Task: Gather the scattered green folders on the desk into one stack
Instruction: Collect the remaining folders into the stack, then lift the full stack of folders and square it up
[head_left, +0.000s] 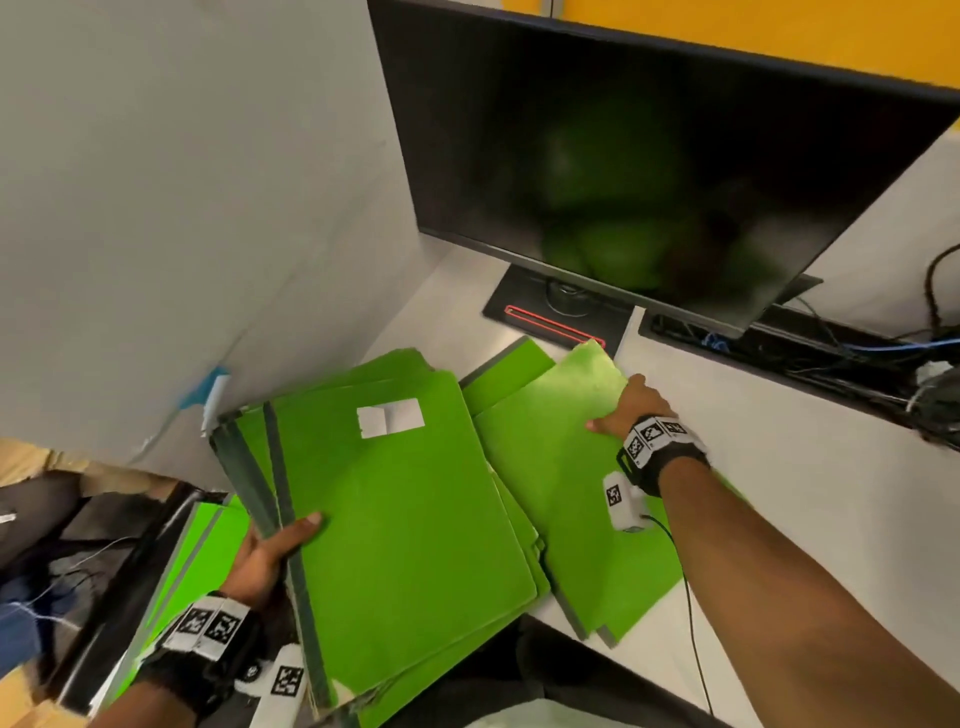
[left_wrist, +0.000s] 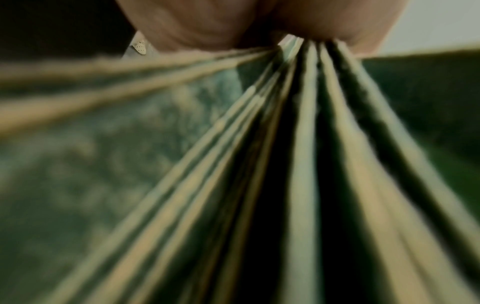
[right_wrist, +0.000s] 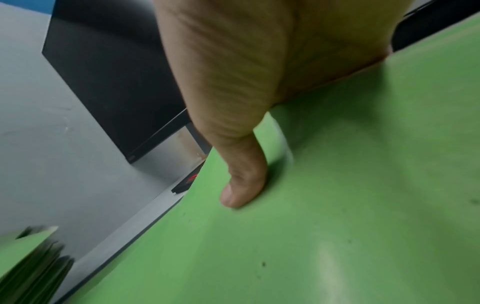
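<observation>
Item: gathered stack of green folders (head_left: 410, 499), grey-spined, fanned and uneven, its near end overhanging the desk (head_left: 737, 405) edge; the top cover bears a white label (head_left: 390, 417). Held at the spine side by the left hand (head_left: 262, 558), thumb curled over the top cover; the left wrist view shows many leaf edges converging into that hand's pinch. Item: loose green folder (head_left: 566, 467), lying just right of the stack, far edge lifted and bowed; the right hand (head_left: 631, 408) pinches that edge, thumb pressed flat on the cover, fingers (right_wrist: 337, 37) tucked beneath. Further green folders (head_left: 506, 366) show beyond it, toward the monitor base (head_left: 558, 306). Step in hand, by judgement: picking up the loose folder for transfer onto the held stack. The next move calls for lifting it clear, carrying it leftward over the labelled cover, then squaring the fanned edges. Beyond the right fingers: dark monitor (head_left: 649, 171); to their right, a cable tray (head_left: 831, 353). Obscured: the right fingertips under the cover; the folder count; more green (head_left: 202, 540) below the desk edge by the left wrist, nature unclear. The left wrist view is heavily blurred.
</observation>
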